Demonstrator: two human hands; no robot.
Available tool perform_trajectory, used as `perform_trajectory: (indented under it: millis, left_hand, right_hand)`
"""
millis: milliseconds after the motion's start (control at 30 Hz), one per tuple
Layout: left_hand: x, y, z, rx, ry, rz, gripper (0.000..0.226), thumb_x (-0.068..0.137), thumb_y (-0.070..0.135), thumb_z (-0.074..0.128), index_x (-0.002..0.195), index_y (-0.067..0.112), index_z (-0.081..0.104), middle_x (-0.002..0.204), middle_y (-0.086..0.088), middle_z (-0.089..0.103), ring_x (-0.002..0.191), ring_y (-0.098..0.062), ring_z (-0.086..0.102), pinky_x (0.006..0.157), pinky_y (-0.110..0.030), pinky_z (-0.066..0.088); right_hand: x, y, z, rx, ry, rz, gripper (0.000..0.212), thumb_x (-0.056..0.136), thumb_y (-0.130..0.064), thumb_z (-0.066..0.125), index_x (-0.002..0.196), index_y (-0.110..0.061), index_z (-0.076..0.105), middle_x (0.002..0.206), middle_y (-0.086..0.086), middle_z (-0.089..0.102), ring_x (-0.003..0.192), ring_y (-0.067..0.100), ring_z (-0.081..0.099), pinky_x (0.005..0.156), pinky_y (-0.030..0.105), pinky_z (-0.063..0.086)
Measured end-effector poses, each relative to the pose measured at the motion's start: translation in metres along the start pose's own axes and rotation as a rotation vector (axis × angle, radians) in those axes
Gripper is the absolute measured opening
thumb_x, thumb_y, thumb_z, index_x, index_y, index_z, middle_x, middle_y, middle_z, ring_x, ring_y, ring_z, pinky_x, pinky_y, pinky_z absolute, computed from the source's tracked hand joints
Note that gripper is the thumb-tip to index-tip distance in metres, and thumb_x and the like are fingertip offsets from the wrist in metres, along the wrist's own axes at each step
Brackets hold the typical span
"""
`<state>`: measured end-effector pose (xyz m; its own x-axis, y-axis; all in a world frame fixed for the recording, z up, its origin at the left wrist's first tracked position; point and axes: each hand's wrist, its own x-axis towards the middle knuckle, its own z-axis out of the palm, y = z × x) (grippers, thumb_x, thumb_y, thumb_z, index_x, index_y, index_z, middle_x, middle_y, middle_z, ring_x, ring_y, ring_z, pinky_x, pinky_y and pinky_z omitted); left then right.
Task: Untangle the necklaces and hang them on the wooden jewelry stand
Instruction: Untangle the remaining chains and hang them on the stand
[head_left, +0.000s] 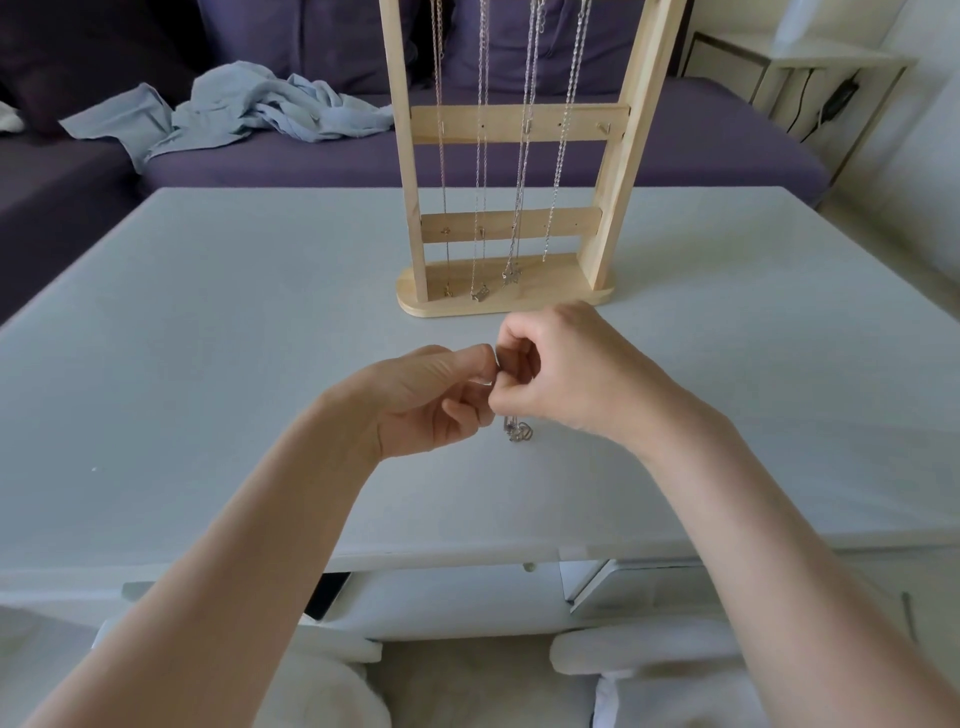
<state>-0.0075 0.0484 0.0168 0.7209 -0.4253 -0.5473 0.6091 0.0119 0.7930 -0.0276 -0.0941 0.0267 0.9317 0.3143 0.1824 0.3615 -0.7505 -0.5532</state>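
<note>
A wooden jewelry stand (623, 156) rises from the far middle of the white table (208, 338). Several silver necklaces (480, 156) hang from its top, their pendants resting near its base. In front of the stand my left hand (421, 400) and my right hand (566, 374) meet fingertip to fingertip above the table. Both pinch a thin silver necklace (518, 431), whose chain and pendant dangle in a small bunch just below my right hand. Most of that chain is hidden inside my curled fingers.
A purple sofa (311, 156) stands behind the table with a crumpled light blue cloth (244, 104) on it. A white side table (810, 62) with a cable is at the far right. White drawers (623, 587) show under the table's near edge.
</note>
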Motion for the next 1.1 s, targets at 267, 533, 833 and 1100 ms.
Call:
perform_trajectory:
  millis: [267, 533, 833, 1100]
  left_hand:
    - [-0.007, 0.000, 0.006, -0.005, -0.014, 0.075, 0.053, 0.090, 0.000, 0.042, 0.042, 0.011, 0.064, 0.045, 0.005, 0.040, 0.035, -0.003, 0.030, 0.031, -0.007, 0.023]
    - [-0.006, 0.001, 0.005, -0.089, 0.005, 0.075, 0.052, 0.093, 0.001, 0.043, 0.045, 0.006, 0.064, 0.046, 0.003, 0.043, 0.034, -0.003, 0.029, 0.030, -0.007, 0.026]
    - [-0.003, 0.004, 0.001, -0.232, 0.051, 0.049, 0.016, 0.090, -0.003, 0.041, 0.077, 0.004, 0.047, 0.054, -0.005, 0.047, 0.035, -0.004, 0.030, 0.029, -0.008, 0.026]
    - [0.000, 0.005, -0.002, -0.247, 0.082, 0.076, 0.021, 0.090, -0.002, 0.044, 0.071, 0.002, 0.053, 0.059, -0.003, 0.039, 0.038, -0.004, 0.029, 0.029, -0.009, 0.026]
  right_hand:
    - [-0.002, 0.000, 0.006, -0.164, 0.090, -0.129, 0.010, 0.072, -0.014, 0.061, 0.071, -0.005, 0.055, 0.066, 0.000, 0.051, 0.062, 0.023, 0.045, 0.056, 0.034, 0.038]
    - [-0.001, 0.009, 0.018, -0.141, 0.235, -0.276, 0.013, 0.065, -0.018, 0.051, 0.065, -0.005, 0.050, 0.062, 0.001, 0.048, 0.055, 0.024, 0.042, 0.047, 0.036, 0.039]
    - [-0.004, 0.019, 0.021, -0.090, 0.346, -0.276, 0.008, 0.067, -0.015, 0.056, 0.067, -0.010, 0.050, 0.065, -0.006, 0.045, 0.057, 0.018, 0.040, 0.050, 0.029, 0.038]
    - [-0.001, 0.020, 0.018, -0.015, 0.368, -0.316, 0.010, 0.075, -0.017, 0.065, 0.075, -0.007, 0.064, 0.074, -0.006, 0.056, 0.062, 0.008, 0.042, 0.057, 0.018, 0.037]
